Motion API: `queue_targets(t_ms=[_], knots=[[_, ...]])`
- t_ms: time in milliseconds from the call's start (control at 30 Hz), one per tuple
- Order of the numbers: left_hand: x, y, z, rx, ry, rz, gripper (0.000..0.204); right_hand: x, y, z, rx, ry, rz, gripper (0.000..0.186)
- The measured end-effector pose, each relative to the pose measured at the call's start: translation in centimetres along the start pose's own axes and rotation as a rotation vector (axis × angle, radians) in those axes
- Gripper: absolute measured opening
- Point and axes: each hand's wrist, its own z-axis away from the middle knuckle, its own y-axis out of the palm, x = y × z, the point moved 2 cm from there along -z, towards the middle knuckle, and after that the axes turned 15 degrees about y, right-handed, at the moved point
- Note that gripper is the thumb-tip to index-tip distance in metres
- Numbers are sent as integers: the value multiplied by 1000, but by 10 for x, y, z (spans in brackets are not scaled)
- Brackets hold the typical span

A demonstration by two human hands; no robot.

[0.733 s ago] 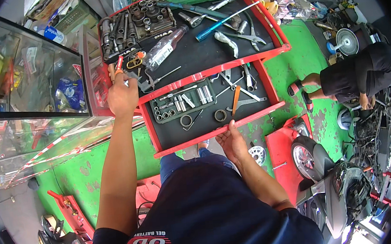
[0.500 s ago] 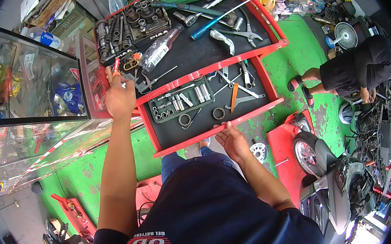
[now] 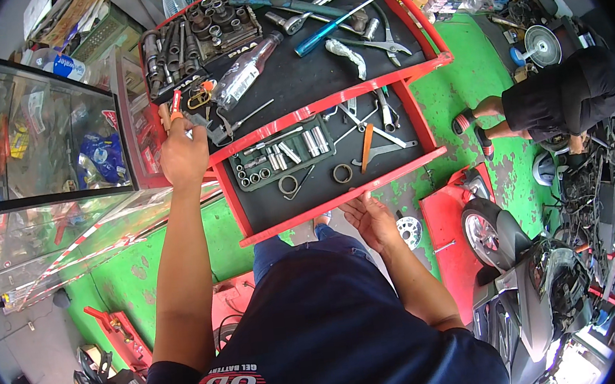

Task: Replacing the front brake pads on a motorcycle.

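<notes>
My left hand (image 3: 184, 158) is closed at the left front corner of a red tool trolley's top tray (image 3: 314, 111). A slim red-orange item (image 3: 175, 102) sticks up from its fingers; its lower part is hidden in the grip. Below the tray, a red drawer (image 3: 338, 205) is pulled out. It holds a socket set (image 3: 279, 154), metal rings (image 3: 343, 174), an orange strip-like tool (image 3: 368, 148) and several spanners (image 3: 385, 156). Just under the drawer's front lip is my right hand (image 3: 371, 220), fingers loosely apart with nothing in them.
On the tray lie a plastic bottle (image 3: 248, 72), a blue screwdriver (image 3: 322, 36), pliers (image 3: 387, 46) and a socket case (image 3: 221, 30). A glass cabinet (image 3: 42, 129) stands left. Someone in dark clothes (image 3: 554, 98) is at right, beyond a scooter wheel (image 3: 483, 234).
My right hand has come off the drawer's front lip and dropped slightly lower. My left hand stays at the tray corner with the red-orange item. The view has shifted a little.
</notes>
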Motion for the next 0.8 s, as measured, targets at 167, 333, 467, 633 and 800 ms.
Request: queue_targets(t_ms=[167, 333, 467, 633, 800], knots=[[-4, -2, -1, 45, -27, -11, 24, 1, 5, 0, 30, -21, -1, 48], [-4, -1, -3, 87, -62, -26, 24, 3, 6, -1, -2, -33, 14, 45], [-3, 1, -7, 76, -41, -33, 24, 8, 5, -5, -9, -18, 40, 42], [-4, -1, -6, 69, -52, -11, 22, 16, 9, -21, 12, -6, 17, 41], [-4, -2, -5, 11, -19, -31, 20, 29, 18, -46, -4, -16, 41, 42]])
